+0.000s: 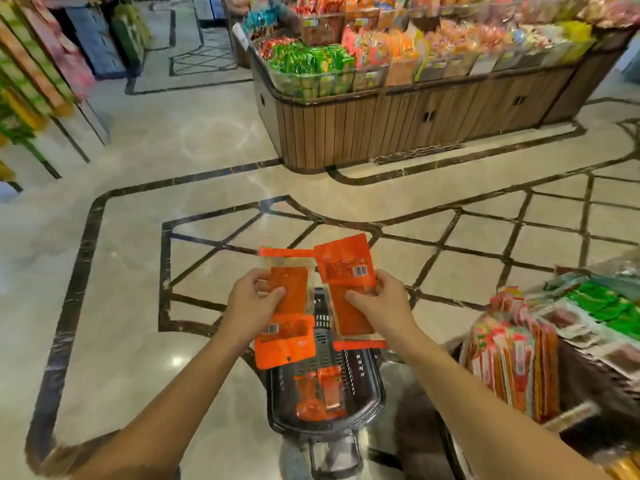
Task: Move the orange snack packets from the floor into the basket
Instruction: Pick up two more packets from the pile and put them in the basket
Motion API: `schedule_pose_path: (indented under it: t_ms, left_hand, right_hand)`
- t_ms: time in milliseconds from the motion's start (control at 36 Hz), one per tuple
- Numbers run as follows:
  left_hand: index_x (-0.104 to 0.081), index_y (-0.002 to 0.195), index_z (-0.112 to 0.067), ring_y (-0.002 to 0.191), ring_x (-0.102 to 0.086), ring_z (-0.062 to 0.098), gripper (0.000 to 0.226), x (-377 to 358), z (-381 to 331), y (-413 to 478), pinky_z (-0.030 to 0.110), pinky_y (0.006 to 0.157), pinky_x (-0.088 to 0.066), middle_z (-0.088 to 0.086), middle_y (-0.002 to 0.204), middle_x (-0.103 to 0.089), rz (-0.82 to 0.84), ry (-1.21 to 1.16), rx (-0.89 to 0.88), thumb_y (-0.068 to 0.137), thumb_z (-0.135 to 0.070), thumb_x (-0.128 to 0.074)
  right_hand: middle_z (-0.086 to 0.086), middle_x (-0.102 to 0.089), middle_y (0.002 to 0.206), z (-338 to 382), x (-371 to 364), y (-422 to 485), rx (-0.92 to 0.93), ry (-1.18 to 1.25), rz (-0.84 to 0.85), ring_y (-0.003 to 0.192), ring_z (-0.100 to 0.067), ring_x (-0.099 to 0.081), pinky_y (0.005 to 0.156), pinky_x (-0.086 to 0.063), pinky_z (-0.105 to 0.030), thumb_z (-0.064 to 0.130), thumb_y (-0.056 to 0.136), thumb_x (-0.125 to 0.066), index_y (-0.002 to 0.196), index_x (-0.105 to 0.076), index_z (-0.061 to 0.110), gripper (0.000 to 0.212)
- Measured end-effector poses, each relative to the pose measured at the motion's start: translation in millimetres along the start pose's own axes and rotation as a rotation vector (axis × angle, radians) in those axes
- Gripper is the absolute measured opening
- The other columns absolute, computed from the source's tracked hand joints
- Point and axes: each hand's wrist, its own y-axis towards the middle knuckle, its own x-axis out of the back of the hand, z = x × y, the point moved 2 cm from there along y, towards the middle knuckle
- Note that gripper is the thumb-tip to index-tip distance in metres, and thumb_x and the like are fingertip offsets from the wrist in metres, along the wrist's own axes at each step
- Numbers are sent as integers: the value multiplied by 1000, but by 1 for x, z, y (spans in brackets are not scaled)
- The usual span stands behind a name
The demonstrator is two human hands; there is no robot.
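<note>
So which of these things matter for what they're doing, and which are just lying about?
In the job:
orange packets held in the left hand
more packets held in the right hand
basket below
packets already inside

Just around:
wooden snack stand
rack of packets
side shelves

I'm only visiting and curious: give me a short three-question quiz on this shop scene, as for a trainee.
1. True or false: the left hand and the right hand each hold orange packets.
2. Where is the basket? A) on a shelf B) on the floor under the hands C) on a counter
3. Fill in: the packets in the basket are ____ in colour.
Key: 1 true; 2 B; 3 orange.
</note>
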Motion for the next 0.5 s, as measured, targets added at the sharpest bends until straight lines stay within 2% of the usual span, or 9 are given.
schedule_pose_path:
  t_ms: [56,139,250,333,389,444,500]
  left_hand:
    - [-63,102,-17,82,-68,18,20,-12,15,27,30,71,-55,4,93,-70,4,-17,41,85,-13,-70]
    - [-59,92,-31,81,-68,10,22,-33,42,60,27,67,-56,-7,90,-67,27,-52,114,86,-12,-67]
    - [-58,116,-18,88,-70,16,27,-69,96,99,36,79,-58,1,99,-70,83,-97,230,91,-7,-59]
    - [-56,113,-16,82,-65,17,27,-105,154,121,28,80,-55,2,91,-68,67,-74,288,93,3,-53]
    - [-55,115,-13,86,-63,24,28,-135,200,132,28,79,-51,8,94,-67,32,-24,308,92,4,-54]
    - [-56,118,-9,91,-61,24,27,-167,255,142,26,74,-42,6,99,-63,25,72,345,92,-2,-56]
    - [-56,119,-11,95,-61,27,28,-199,311,149,29,76,-43,3,100,-61,13,92,447,92,-6,-56]
  right_hand:
    - [4,-77,94,-12,-7,27,-43,-17,5,83,-10,-73,77,-60,-34,17,77,-76,102,-67,26,28]
    - [4,-76,94,-38,-19,62,-104,-57,7,86,-14,-73,79,-60,-36,17,78,-76,102,-67,24,27]
    - [8,-74,91,-90,-35,105,-176,-142,15,82,-8,-69,70,-53,-27,19,78,-76,101,-66,24,26]
    - [0,-75,88,-150,-52,138,-255,-188,34,81,-17,-71,74,-57,-36,16,76,-76,98,-67,19,23]
    - [0,-75,81,-198,-66,158,-283,-183,45,76,-14,-71,71,-57,-29,9,75,-75,91,-68,18,19]
    - [6,-74,76,-254,-84,177,-333,-176,62,68,-3,-69,64,-54,-18,3,75,-74,83,-66,22,22]
    - [6,-74,80,-314,-104,195,-406,-171,108,69,-1,-68,67,-54,-22,3,77,-74,83,-65,24,24]
